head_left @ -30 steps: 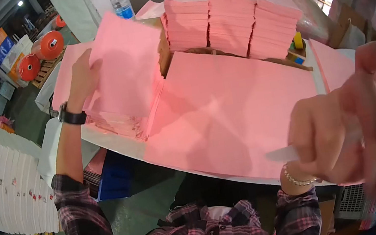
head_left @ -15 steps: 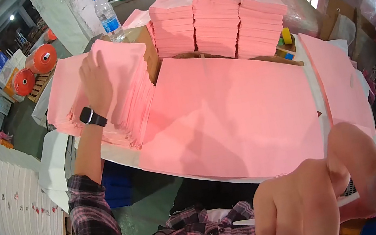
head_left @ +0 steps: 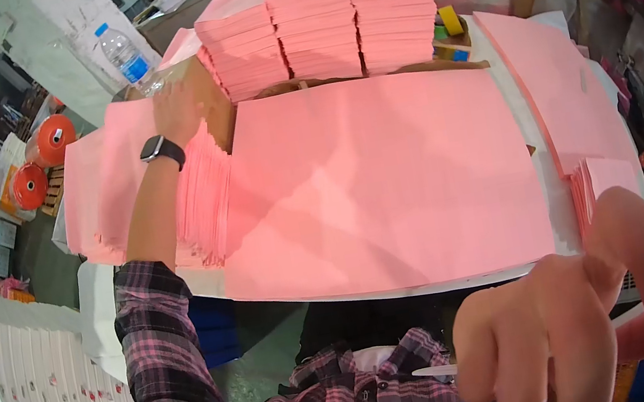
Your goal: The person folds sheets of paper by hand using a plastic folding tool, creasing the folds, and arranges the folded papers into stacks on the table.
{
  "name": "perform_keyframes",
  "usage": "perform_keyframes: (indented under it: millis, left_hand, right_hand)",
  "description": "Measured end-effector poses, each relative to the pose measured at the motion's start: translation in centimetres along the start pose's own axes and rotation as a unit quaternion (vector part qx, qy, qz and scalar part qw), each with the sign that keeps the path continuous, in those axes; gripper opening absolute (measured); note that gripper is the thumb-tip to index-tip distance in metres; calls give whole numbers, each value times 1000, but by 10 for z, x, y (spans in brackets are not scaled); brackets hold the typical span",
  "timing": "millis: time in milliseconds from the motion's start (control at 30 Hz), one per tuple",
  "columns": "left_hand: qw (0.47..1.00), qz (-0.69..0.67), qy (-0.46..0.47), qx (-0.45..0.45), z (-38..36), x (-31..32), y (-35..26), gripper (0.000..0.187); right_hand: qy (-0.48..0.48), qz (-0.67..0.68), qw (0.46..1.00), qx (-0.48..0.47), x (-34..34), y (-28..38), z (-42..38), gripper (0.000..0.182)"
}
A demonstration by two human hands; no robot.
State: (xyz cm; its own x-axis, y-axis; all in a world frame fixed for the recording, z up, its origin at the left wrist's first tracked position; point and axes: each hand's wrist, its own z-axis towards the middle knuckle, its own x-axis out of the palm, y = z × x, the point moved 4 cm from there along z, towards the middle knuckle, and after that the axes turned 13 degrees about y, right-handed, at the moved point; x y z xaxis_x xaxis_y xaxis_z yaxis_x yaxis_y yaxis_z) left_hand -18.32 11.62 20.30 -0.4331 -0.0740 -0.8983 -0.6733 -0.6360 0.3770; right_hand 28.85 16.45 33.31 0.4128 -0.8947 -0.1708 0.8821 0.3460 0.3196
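Note:
My left hand (head_left: 177, 106), with a watch on its wrist, reaches over the far right edge of a stack of folded pink sheets (head_left: 204, 199) on the left of the table. Its fingers look stretched out, though their tips are blurred. My right hand (head_left: 543, 326) is large and close to the camera, its fingers curled round a thin white pointed stick (head_left: 434, 371). The stick's exact kind cannot be made out. Before me lies a wide flat pile of pink sheets (head_left: 388, 190).
Tall stacks of folded pink paper (head_left: 314, 23) stand along the back. A water bottle (head_left: 122, 54) and a cardboard box (head_left: 208, 92) are behind the left stack. More pink sheets (head_left: 555, 90) lie at right; white stacks (head_left: 53, 374) stand low at left.
My left hand has moved from the top of the folded stack toward its far right edge. The view has shifted, and a small folded pink bundle now shows beside my right hand, which keeps the stick.

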Motion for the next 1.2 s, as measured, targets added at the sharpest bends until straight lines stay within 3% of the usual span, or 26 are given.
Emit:
perform_keyframes:
  millis: [67, 167, 333, 400, 467, 567, 600, 667, 733, 767, 833, 867, 933, 967, 1033, 1067, 1133, 1200]
  left_hand:
    - [998, -26, 51, -6, 2, 9, 9, 38]
    - [997, -74, -14, 19, -3, 15, 19, 23]
    - [997, -75, -2, 24, 0, 27, 32, 23]
    - [979, -183, -40, 83, 2, 32, 41, 21]
    - [982, -147, -78, 91, 2, 39, 44, 25]
    - [990, -133, -19, 52, 3, 28, 33, 34]
    - [994, -92, -29, 49, -1, 14, 21, 38]
    - [997, 63, -41, 33, -9, -7, -7, 51]
    - [993, 90, -54, 56, -28, -26, -36, 61]
    - [995, 21, -51, 88, -45, -42, -60, 62]
    - [975, -135, -39, 174, -94, -65, -122, 61]
    - [948, -219, -29, 228, -120, -76, -153, 59]
    - [922, -253, 41, 290, -170, -65, -221, 56]
    - [872, -358, 70, 328, -191, -91, -266, 56]
    - [796, -434, 135, 399, -223, -75, -342, 57]
    - [775, -445, 135, 427, -237, -71, -375, 57]
    - [748, -456, 126, 465, -252, -70, -428, 58]
    - [754, -425, 97, 492, -255, -70, -466, 65]
  right_hand:
    - [-5, -6, 1000, -4, -1, 4, -3, 41]
    - [-16, -18, 1000, -9, -1, 11, -8, 40]
    - [-71, -46, 996, -16, -4, 27, -26, 39]
    - [-135, -68, 988, -22, -8, 37, -41, 38]
    - [-248, -87, 964, -29, -12, 48, -69, 37]
    - [-425, -104, 897, -53, -17, 62, -127, 41]
    - [-476, -106, 871, -64, -17, 67, -151, 47]
    - [-573, -173, 801, -24, -15, 83, -199, 41]
    - [-656, -246, 713, -28, -2, 103, -240, 39]
    - [-658, -261, 706, -29, 4, 112, -261, 39]
    - [-738, -485, 416, 216, 29, 135, -309, 35]
    - [-739, -494, 405, 213, 35, 136, -331, 35]
    - [-552, -697, 220, 400, 45, 134, -349, 30]
    - [-553, -702, 210, 398, 50, 134, -351, 30]
    - [-518, -621, 120, 576, 47, 123, -360, 37]
    - [-520, -625, 110, 571, 44, 121, -365, 37]
    - [-399, -740, 133, 526, 32, 113, -364, 41]
    - [-412, -710, 107, 562, 24, 108, -363, 43]
